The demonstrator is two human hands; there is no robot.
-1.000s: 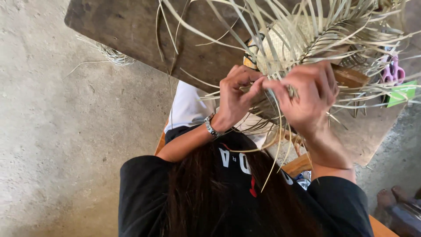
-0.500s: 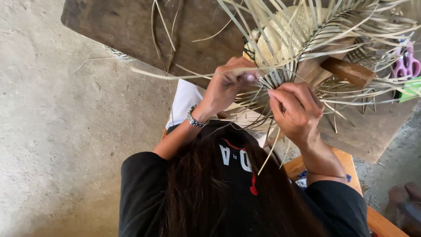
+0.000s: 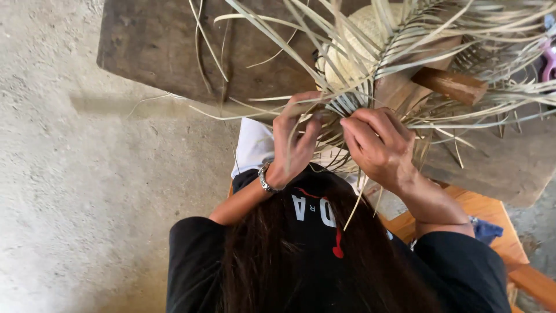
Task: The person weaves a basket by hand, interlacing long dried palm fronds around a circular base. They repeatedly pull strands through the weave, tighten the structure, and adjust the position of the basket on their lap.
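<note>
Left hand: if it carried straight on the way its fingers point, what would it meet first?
Most likely the woven straw piece just beyond the loose straw strips that the left hand already pinches; depth is unclear.

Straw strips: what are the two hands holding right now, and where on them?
Both the left hand and right hand pinch loose straw strips close to the woven edge of the pale straw piece.

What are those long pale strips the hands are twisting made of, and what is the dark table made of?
The long pale strips look like dried palm leaf or straw: flat, thin, matte, cream-green, and springy where they fan out. Both the left hand and the right hand pinch them at the woven edge. The dark table looks like old unpolished wood, rough and stained, with grain lines.
</note>
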